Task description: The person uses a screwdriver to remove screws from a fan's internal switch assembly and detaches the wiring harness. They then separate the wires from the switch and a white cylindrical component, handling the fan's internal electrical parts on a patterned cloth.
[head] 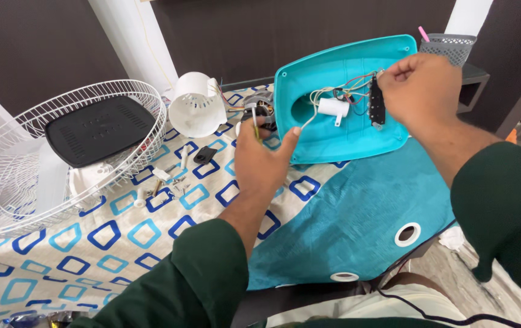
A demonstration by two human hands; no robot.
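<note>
Table covered by a patterned cloth (108, 237) with blue squares; a teal sheet (358, 218) with ringed holes is laid over its right part.

Wire fan guard (60, 152) is seen at far left, lying dish-up, with a black panel (99, 129) resting inside it. A white blade hub piece shows beneath the wires.

Teal base (339, 115) is tipped up on edge at centre, underside toward the camera, its lower rim resting on the cloth. Inside the hollow: a white cylinder part (333, 107), a bundle of coloured wires (348, 91), and a black switch strip (376, 104) standing upright at the right of the cavity.

White motor cover (196, 103) is lying on its side just left of the base. Small screws and white bits (163, 182) are scattered on the cloth near the guard.

Right hand (421, 91) is closed, fingertips pinched at the top end of the switch strip, by the wires.

Left hand (260, 158) is closed around a thin screwdriver (254, 129), thumb stretched against the base's lower left rim.

A grey mesh basket (450, 47) is noted behind the right hand.
</note>
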